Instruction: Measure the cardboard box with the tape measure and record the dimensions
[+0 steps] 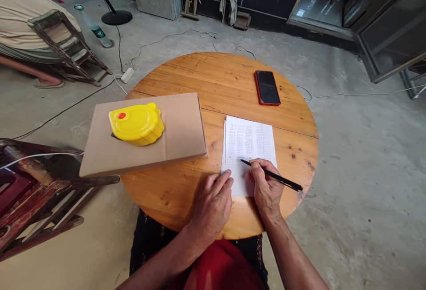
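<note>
A black pen (281, 178) is pinched in my right hand (266, 190), its tip touching the written-on paper (248, 176). Columns of small handwriting fill the upper part of the sheet, and more sheets show under its left edge. My left hand (214, 205) lies on the table with its fingers stretched out, the fingertips at the lower left edge of the paper. It holds nothing.
The round wooden table (179, 70) carries a cardboard box (181, 125) with a yellow plastic case (136, 123) on top, and a phone (267, 88). A wooden chair (43, 188) stands at the left. Cables cross the floor near a plastic bottle (96, 30).
</note>
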A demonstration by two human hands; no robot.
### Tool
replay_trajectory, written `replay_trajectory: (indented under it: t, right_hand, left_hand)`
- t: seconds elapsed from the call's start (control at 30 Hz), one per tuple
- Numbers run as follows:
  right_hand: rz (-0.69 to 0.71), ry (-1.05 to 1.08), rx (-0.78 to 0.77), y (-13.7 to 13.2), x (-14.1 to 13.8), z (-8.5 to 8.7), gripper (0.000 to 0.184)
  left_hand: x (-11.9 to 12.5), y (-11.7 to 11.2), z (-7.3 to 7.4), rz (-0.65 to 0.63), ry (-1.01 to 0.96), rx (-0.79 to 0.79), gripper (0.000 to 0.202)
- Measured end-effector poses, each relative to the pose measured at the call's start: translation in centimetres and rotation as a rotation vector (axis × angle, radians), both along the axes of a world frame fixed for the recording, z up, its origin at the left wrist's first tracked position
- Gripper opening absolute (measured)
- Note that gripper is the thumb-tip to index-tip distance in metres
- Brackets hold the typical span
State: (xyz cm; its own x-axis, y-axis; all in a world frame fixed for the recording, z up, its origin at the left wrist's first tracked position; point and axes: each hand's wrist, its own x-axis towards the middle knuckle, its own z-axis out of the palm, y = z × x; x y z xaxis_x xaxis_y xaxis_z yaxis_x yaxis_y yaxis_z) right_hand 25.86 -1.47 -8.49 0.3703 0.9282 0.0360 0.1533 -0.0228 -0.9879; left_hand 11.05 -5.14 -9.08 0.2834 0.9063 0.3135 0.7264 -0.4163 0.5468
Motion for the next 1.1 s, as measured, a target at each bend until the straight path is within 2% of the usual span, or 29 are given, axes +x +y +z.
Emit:
replay_trajectory:
  t: [0.13,0.3,0.43,0.53,0.6,0.67,0.77,0.97,1.1]
  right_hand:
    - [0.015,-0.106,0.042,-0.1,0.1,-0.2,0.019]
    - [0.127,-0.409,0.149,0.0,1.4,0.1,0.022]
    - [0.273,-0.877,0.234,0.3,3.3,0.8,0.035]
    - [0.392,-1.231,0.208,0.8,4.3,1.1,0.04]
    - [0.468,-1.346,0.172,0.9,4.6,1.2,0.043]
    - [0.48,-1.372,0.14,0.6,4.8,1.2,0.05]
    - [0.42,-1.307,0.104,-0.9,5.2,1.1,0.057]
    - [0.248,-1.199,0.162,-5.6,5.4,-0.3,0.033]
    - [0.211,-1.161,0.183,-5.9,5.2,-1.3,0.03]
  left_hand:
    - [0.0,0.1,0.0,-0.003,-0.001,0.017,0.033]
    - [-0.1,0.0,-0.1,-0.005,-0.014,0.016,0.033]
    - [-0.2,0.0,0.0,-0.011,-0.007,0.019,0.032]
    - [-0.2,0.0,-0.1,-0.008,0.001,0.031,0.031]
    - [-0.2,-0.1,-0.2,-0.001,-0.002,0.045,0.03]
    - [-0.3,-0.3,-0.2,0.007,0.002,0.045,0.029]
    - [-0.6,-0.6,0.3,0.009,0.026,0.012,0.026]
    - [-1.2,-0.9,1.1,-0.014,0.135,-0.031,0.023]
    - [-0.8,-0.2,0.8,-0.011,0.171,0.005,0.024]
